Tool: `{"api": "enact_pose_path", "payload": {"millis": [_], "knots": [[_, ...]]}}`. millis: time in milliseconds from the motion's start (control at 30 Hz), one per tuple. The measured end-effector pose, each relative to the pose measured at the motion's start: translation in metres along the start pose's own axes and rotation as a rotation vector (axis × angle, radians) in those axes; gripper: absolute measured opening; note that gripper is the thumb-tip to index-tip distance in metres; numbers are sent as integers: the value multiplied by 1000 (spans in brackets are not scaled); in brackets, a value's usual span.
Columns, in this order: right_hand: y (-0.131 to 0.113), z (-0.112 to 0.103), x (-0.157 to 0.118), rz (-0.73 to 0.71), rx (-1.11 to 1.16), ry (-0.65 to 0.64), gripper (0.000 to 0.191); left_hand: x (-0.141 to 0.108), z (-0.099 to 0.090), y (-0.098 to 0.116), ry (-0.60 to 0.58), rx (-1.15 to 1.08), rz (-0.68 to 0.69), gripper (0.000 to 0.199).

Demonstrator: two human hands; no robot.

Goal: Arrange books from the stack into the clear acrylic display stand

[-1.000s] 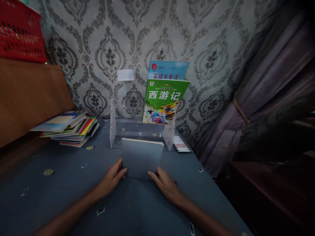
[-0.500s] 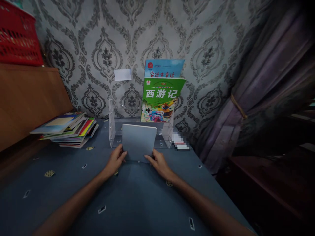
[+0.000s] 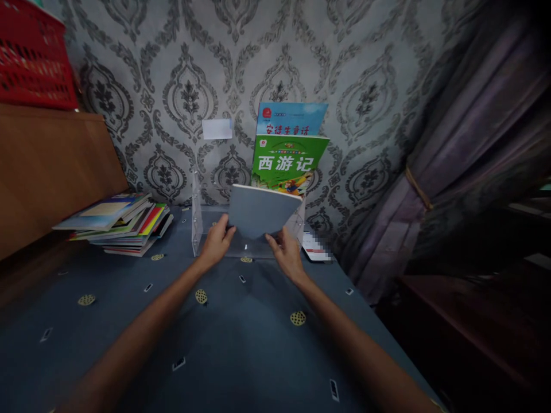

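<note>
now | grey book (image 3: 263, 211) higher, nearer stand (image 3: 196, 215) | hands (image 3: 252, 248) gripping its sides

I watch through one camera on the person's head, looking forward and down across the table (image 3: 241, 344) at the patterned wall (image 3: 235, 63), which fills much of the upper picture. It sits above and behind the left hand (image 3: 216, 242) and right hand (image 3: 288, 253), so I see both forearms stretch away from me. The red basket (image 3: 34, 63) is cut off at my upper left; the curtain (image 3: 430, 172) borders my right
</note>
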State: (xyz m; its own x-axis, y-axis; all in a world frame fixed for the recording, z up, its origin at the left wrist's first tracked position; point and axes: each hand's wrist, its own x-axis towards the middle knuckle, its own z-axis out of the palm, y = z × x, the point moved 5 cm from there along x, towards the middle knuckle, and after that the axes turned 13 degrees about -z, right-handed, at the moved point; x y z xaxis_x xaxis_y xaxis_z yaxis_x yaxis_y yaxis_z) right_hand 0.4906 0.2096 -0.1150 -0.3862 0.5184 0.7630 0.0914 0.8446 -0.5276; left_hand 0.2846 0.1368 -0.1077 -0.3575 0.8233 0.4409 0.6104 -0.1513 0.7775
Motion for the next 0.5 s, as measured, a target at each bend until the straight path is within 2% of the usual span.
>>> {"api": "enact_pose_path", "payload": {"millis": [167,300,400,500], "knots": [[-5,-9,33,-49,-54,46,27,39,-12,28,-54,-73,61,22],[-11,-9,51,-68,-126,57,21,58,-25,41,-108,-125,109,32],[-11,0,60,-90,-117,51,19,62,-33,39,-112,-113,115,34],[-8,14,65,-97,-101,38,18,62,-40,26,-88,-88,77,33]]}}
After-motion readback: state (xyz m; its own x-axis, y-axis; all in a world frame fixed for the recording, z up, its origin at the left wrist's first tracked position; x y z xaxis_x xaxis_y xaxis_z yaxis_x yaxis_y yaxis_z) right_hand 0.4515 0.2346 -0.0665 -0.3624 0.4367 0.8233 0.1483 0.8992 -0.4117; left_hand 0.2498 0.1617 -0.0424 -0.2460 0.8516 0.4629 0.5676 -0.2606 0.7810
